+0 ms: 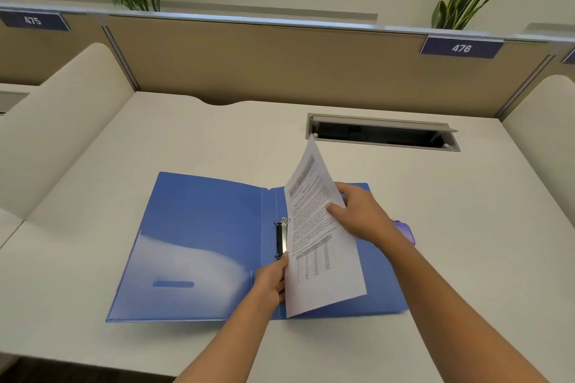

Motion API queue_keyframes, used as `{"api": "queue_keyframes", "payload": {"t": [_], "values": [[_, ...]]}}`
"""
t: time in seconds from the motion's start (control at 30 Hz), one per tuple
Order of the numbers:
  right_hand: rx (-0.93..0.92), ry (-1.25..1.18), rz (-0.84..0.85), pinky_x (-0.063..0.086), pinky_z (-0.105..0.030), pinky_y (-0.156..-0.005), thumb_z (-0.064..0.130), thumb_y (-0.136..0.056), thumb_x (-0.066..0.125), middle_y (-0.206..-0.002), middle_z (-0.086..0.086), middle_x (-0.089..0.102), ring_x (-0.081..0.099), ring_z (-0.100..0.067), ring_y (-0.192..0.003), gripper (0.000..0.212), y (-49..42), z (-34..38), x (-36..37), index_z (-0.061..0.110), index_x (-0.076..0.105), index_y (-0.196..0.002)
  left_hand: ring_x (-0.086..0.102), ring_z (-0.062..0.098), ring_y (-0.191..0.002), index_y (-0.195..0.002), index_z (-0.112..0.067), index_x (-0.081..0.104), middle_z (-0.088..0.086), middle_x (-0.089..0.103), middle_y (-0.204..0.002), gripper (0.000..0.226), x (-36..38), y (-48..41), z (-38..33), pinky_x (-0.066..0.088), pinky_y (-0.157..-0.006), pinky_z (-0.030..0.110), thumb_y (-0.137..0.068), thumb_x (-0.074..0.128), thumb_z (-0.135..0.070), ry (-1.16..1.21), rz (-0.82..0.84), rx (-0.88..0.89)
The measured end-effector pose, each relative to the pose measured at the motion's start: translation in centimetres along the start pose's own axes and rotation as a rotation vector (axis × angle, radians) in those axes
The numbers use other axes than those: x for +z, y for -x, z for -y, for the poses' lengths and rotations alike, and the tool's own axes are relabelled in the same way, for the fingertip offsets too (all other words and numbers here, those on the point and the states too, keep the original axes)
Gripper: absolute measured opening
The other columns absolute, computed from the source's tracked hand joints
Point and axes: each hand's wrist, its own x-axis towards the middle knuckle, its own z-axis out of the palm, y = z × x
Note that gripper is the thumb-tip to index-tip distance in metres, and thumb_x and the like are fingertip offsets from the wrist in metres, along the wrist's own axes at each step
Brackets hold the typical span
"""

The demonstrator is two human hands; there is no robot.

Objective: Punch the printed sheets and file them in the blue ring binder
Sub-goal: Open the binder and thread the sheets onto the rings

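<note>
A blue ring binder [199, 246] lies open and flat on the white desk [466, 227], near the middle of the view, its covers spread toward nine and three o'clock. Its plastic is glossy and catches a pale glare across the left cover, where a darker blue slot shows low down. Along the spine sits a black metal ring mechanism [282, 239] with silver rings at its twelve and six o'clock ends.

The printed sheets [317, 246] stand tilted over the right cover, the punched edge down by the rings, the far corner lifted toward twelve o'clock. They are white, with dense black text and a small grey table in the lower half.

The left hand [273, 281] is closed on the sheets' edge at about seven o'clock, fingertips just beside the lower ring. The right hand [361, 214] pinches the sheets at three o'clock, thumb on the printed face, fingers behind.

A purple object [406, 233] peeks out past the right wrist at three o'clock; what it is cannot be told
</note>
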Motion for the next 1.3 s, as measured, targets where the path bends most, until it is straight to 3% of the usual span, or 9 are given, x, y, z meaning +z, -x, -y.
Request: {"api": "queue_keyframes", "payload": {"t": [0.13, 0.27, 0.47, 0.7, 0.97, 1.07, 1.17, 1.23, 1.3], "values": [[-0.005, 0.057, 0.034, 0.059, -0.03, -0.062, 0.019, -0.093, 0.05, -0.117, 0.002, 0.064, 0.067, -0.017, -0.086, 0.041, -0.2, 1.7, 0.6, 0.026, 0.05, -0.134, 0.066, 0.026, -0.086, -0.113, -0.005, 0.065, 0.013, 0.071, -0.105, 0.035, 0.1, -0.3, -0.2, 0.052, -0.059, 0.036, -0.091, 0.062, -0.032, -0.003, 0.017, -0.015], [0.006, 0.028, 0.079, 0.051, -0.019, -0.045, 0.015, -0.094, 0.047, -0.108, 0.001, 0.063, 0.065, -0.016, -0.075, 0.043, -0.4, 2.7, 1.1, 0.024, 0.048, -0.136, 0.065, 0.033, -0.098, -0.113, -0.002, 0.063, 0.016, 0.069, -0.107, 0.037, 0.2, -1.0, -0.1, 0.053, -0.085, 0.043, -0.087, 0.068, -0.028, -0.031, -0.004, 0.004], [0.071, 0.279, -0.003, 0.055, -0.036, -0.07, 0.01, -0.089, 0.043, -0.107, -0.004, 0.067, 0.063, -0.025, -0.088, 0.039, -1.2, 1.5, 0.9, 0.021, 0.059, -0.122, 0.065, 0.029, -0.078, -0.082, -0.005, 0.066, 0.014, 0.07, -0.089, 0.024, 0.8, -1.0, 0.9, 0.055, -0.065, 0.038, -0.086, 0.068, -0.028, -0.164, -0.178, 0.239], [0.224, 0.493, -0.021, 0.044, -0.033, -0.068, 0.015, -0.09, 0.043, -0.099, -0.007, 0.061, 0.054, -0.027, -0.082, 0.027, -2.0, -4.4, 0.8, 0.014, 0.053, -0.115, 0.056, 0.012, -0.055, -0.062, -0.014, 0.063, -0.003, 0.064, -0.061, 0.035, 0.4, 0.1, 1.7, 0.04, -0.046, 0.023, -0.09, 0.061, -0.036, -0.524, -0.326, 0.602], [0.323, 0.369, -0.142, 0.05, -0.033, -0.064, 0.017, -0.088, 0.05, -0.09, -0.006, 0.063, 0.06, -0.027, -0.079, 0.033, -2.1, -10.9, 2.6, 0.011, 0.047, -0.12, 0.061, 0.01, -0.061, -0.07, -0.02, 0.062, -0.009, 0.064, -0.065, 0.027, -0.7, 1.0, 2.4, 0.053, -0.055, 0.028, -0.087, 0.065, -0.04, -0.59, -0.359, 0.749], [0.339, 0.258, -0.179, 0.047, -0.033, -0.069, 0.015, -0.087, 0.055, -0.108, -0.01, 0.065, 0.062, -0.03, -0.095, 0.045, -1.3, -12.2, 3.3, 0.012, 0.039, -0.129, 0.057, 0.008, -0.075, -0.082, -0.026, 0.061, -0.014, 0.059, -0.079, 0.018, -2.2, 0.5, 3.7, 0.05, -0.065, 0.021, -0.083, 0.068, -0.042, -0.755, -0.306, 1.057], [0.31, 0.186, -0.189, 0.046, -0.035, -0.084, 0.014, -0.087, 0.059, -0.135, -0.009, 0.051, 0.054, -0.028, -0.117, 0.063, -0.5, -13.4, 4.0, 0.01, 0.029, -0.142, 0.041, 0.001, -0.12, -0.125, -0.034, 0.051, -0.019, 0.047, -0.128, 0.064, -3.7, 0.6, 5.1, 0.032, -0.101, 0.02, -0.073, 0.062, -0.07, -0.989, -0.127, 1.205], [0.288, 0.177, -0.172, 0.041, -0.038, -0.099, 0.017, -0.088, 0.06, -0.148, -0.01, 0.037, 0.043, -0.027, -0.13, 0.073, 0.0, -14.2, 4.5, 0.009, 0.02, -0.148, 0.002, -0.001, -0.143, -0.149, -0.035, 0.014, -0.022, 0.007, -0.155, 0.107, -4.4, 1.0, 5.5, 0.005, -0.118, 0.028, -0.064, 0.054, -0.085, -1.166, -0.022, 1.123], [0.271, 0.154, -0.166, 0.033, -0.037, -0.108, 0.019, -0.088, 0.061, -0.153, -0.011, 0.029, 0.033, -0.027, -0.138, 0.076, 0.4, -14.9, 5.1, 0.008, 0.017, -0.149, -0.023, 0.003, -0.142, -0.15, -0.028, -0.013, -0.017, -0.021, -0.156, 0.126, -4.8, 1.0, 5.8, -0.013, -0.119, 0.036, -0.06, 0.045, -0.093, -1.37, -0.047, 1.103]]}}
